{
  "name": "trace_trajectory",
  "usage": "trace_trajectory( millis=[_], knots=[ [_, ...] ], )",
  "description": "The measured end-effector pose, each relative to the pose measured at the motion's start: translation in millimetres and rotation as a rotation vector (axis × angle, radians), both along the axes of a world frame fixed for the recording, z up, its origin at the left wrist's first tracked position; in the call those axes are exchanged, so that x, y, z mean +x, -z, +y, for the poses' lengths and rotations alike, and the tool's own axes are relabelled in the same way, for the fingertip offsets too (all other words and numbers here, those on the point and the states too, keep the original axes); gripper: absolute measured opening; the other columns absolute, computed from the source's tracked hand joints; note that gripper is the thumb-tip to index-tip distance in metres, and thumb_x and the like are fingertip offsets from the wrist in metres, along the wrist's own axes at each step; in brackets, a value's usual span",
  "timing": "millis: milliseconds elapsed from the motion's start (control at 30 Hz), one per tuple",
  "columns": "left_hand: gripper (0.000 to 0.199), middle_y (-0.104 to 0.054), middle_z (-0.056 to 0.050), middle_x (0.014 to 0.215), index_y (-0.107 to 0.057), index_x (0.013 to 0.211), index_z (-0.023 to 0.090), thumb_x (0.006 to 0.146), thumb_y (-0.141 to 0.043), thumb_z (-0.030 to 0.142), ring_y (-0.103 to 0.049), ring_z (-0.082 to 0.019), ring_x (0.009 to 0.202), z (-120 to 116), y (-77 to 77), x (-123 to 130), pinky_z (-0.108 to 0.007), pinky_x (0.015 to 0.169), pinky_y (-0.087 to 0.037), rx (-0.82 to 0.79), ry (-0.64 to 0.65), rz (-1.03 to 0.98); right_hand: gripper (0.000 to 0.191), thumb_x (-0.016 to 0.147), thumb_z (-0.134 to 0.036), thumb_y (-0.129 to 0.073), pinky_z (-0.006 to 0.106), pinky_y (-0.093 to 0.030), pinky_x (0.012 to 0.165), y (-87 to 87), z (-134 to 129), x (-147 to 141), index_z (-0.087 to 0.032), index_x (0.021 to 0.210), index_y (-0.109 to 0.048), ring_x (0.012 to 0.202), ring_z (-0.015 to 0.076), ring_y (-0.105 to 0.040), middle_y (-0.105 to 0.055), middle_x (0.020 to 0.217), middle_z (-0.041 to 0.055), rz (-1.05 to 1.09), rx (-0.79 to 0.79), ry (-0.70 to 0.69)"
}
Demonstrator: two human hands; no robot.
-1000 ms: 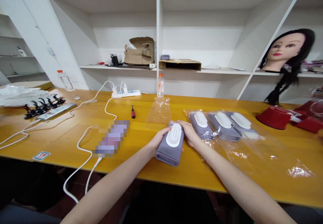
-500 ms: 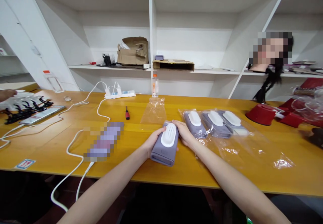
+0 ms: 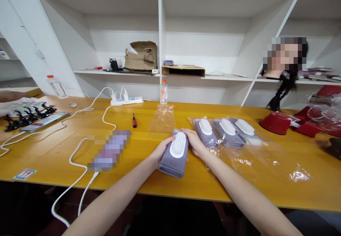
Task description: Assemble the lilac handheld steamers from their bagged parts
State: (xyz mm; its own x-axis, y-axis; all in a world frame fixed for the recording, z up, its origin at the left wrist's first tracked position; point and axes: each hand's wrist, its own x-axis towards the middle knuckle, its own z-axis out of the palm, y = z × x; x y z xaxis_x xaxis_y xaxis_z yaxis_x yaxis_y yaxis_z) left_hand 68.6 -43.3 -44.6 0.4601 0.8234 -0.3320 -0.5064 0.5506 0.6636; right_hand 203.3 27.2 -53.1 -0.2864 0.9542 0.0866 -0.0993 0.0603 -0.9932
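Between my hands is a purple-grey box-shaped device (image 3: pixel 173 163) with a white, ribbed oval piece on its upper face, tilted above the table. My left hand (image 3: pixel 161 151) is closed round its left side, with the thumb near the white piece. On the far right side, my right hand (image 3: pixel 194 141) grips the same device, its fingers partly hidden behind it. Several similar devices (image 3: pixel 206 138) lie in clear plastic bags just to the right. A flat clear plastic bag (image 3: pixel 162 119) rests beyond the held device.
A red-and-black screwdriver (image 3: pixel 134 120), a phone on a cable (image 3: pixel 110 151) and a power strip (image 3: pixel 130 101) are to the left. Red objects (image 3: pixel 275 123) stand at right, below a mannequin head (image 3: pixel 285 56). Another person's hand (image 3: pixel 10 96) is at far left, beside black clips (image 3: pixel 29 113).
My hands keep hold of the device in nearly the same place. The view has shifted slightly. The other person's hand at far left has moved a little and is blurred.
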Motion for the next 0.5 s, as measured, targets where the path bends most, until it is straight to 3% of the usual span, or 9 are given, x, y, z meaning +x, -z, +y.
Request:
trace_trajectory(
  millis=[200, 267, 367, 500],
  knots=[
    [0.053, -0.07, -0.019, 0.081, -0.053, 0.115, 0.003, 0.082, -0.045, 0.043, -0.068, -0.031, 0.066, -5.9, -8.7, -0.2, -0.04, 0.064, -0.051, 0.01, -0.083, 0.028, 0.042, 0.082, -0.046, -0.04, 0.032, -0.049, 0.072, -6.8, 8.1, 4.2, -0.016, 0.095, -0.066, 0.082, 0.0202, -0.065, -0.07, 0.094, 0.0079, -0.123, 0.103, 0.049],
    [0.052, -0.07, -0.018, 0.084, -0.053, 0.116, 0.004, 0.082, -0.046, 0.041, -0.068, -0.03, 0.069, -7.9, -17.4, -5.6, -0.04, 0.066, -0.052, 0.054, -0.198, -0.007, 0.042, 0.084, -0.045, -0.036, 0.034, -0.047, 0.079, -10.7, 12.2, 6.0, -0.017, 0.1, -0.064, 0.089, 0.0209, -0.063, -0.068, 0.101, 0.0082, -0.2, 0.175, 0.084],
    [0.052, -0.07, -0.016, 0.088, -0.052, 0.12, 0.007, 0.083, -0.041, 0.042, -0.068, -0.029, 0.076, -7.8, -32.1, -19.3, -0.042, 0.073, -0.052, 0.172, -0.423, -0.161, 0.028, 0.077, -0.034, -0.052, 0.037, -0.037, 0.096, -14.2, 13.9, 4.6, -0.02, 0.097, -0.066, 0.106, 0.023, -0.057, -0.066, 0.108, 0.0071, -0.327, 0.298, 0.056],
    [0.05, -0.07, -0.013, 0.09, -0.051, 0.122, 0.008, 0.083, -0.04, 0.036, -0.067, -0.028, 0.086, -5.9, -43.9, -34.7, -0.042, 0.081, -0.051, 0.219, -0.696, -0.243, 0.032, 0.08, -0.029, -0.054, 0.048, -0.026, 0.102, -11.6, 6.6, -4.3, -0.027, 0.111, -0.062, 0.129, 0.0293, -0.035, -0.045, 0.138, 0.0052, -0.685, 0.5, -0.143]
  ],
)
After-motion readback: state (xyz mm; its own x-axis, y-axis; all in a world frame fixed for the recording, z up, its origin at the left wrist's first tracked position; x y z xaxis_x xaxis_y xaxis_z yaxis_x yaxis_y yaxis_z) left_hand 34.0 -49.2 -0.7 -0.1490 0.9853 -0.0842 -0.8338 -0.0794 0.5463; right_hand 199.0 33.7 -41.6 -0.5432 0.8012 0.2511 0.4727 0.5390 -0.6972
